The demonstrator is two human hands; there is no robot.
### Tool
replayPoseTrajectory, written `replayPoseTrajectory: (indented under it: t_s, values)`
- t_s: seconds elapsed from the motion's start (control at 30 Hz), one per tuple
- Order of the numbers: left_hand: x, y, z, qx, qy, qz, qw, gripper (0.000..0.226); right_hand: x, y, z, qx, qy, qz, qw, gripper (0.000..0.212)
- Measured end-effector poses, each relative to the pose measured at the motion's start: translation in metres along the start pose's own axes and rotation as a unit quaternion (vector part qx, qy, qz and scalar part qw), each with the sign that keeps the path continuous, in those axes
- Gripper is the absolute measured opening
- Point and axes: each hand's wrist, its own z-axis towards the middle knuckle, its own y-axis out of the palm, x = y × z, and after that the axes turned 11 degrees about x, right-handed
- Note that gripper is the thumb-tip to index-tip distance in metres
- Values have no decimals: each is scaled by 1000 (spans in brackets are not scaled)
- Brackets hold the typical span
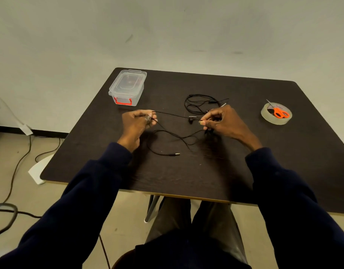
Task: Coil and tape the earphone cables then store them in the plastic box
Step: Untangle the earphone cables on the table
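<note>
Head-worn view, down over table [235,171]

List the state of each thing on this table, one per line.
left hand: pinches the held earphone cable.
right hand: pinches the same cable.
held earphone cable: stretched between the hands, rest loose on the table, untaped.
second earphone cable: loose tangle, untaped.
plastic box: upright, lid on.
tape roll: lying flat.
scissors: blades together, resting on the roll.
</note>
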Motion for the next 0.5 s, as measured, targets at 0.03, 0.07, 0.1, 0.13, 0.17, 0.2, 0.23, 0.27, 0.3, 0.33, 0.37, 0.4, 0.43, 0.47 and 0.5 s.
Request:
replayPoseTrajectory:
  t_s: [0.03, 0.07, 0.1, 0.13, 0.17, 0.2, 0.23, 0.27, 0.3, 0.33, 0.37, 0.4, 0.43, 0.47, 0.5]
  values:
    - [-1, -1, -3, 2, 28, 35, 999, 17, -1, 2, 0, 8, -6, 2, 1000, 6]
    - [-2, -2, -5, 5, 89, 99, 991, 25, -4, 5, 0, 14, -12, 7, 1000, 7]
    - [-2, -4, -10, 13, 176, 173, 969, 37, -7, 9, 0, 18, -20, 16, 1000, 9]
    - [-1, -5, -15, 20, 270, 230, 935, 47, -11, 13, 0, 20, -27, 27, 999, 11]
    - [0, -5, -20, 20, 354, 257, 899, 54, -15, 17, 1, 23, -33, 33, 999, 12]
    - [2, -3, -24, 5, 415, 261, 871, 57, -19, 20, 3, 25, -37, 35, 998, 13]
    - [5, 2, -25, -30, 451, 253, 855, 57, -23, 23, 5, 28, -40, 32, 998, 13]
    - [8, 8, -26, -79, 460, 243, 850, 55, -27, 25, 7, 28, -43, 28, 998, 12]
    - [11, 15, -27, -131, 449, 246, 849, 49, -30, 26, 9, 27, -44, 26, 998, 11]
    - [14, 21, -28, -175, 433, 259, 845, 42, -33, 26, 10, 26, -44, 26, 998, 9]
    - [15, 25, -29, -205, 421, 272, 840, 34, -35, 26, 11, 24, -42, 28, 998, 7]
    - [15, 29, -28, -221, 411, 273, 841, 27, -37, 25, 11, 22, -38, 30, 999, 5]
    - [14, 32, -28, -222, 395, 260, 853, 21, -37, 23, 11, 17, -33, 33, 999, 4]
    - [11, 35, -28, -215, 368, 234, 874, 15, -36, 20, 10, 11, -26, 40, 999, 4]
    - [9, 37, -28, -205, 328, 198, 901, 13, -34, 17, 8, 4, -18, 47, 999, 5]
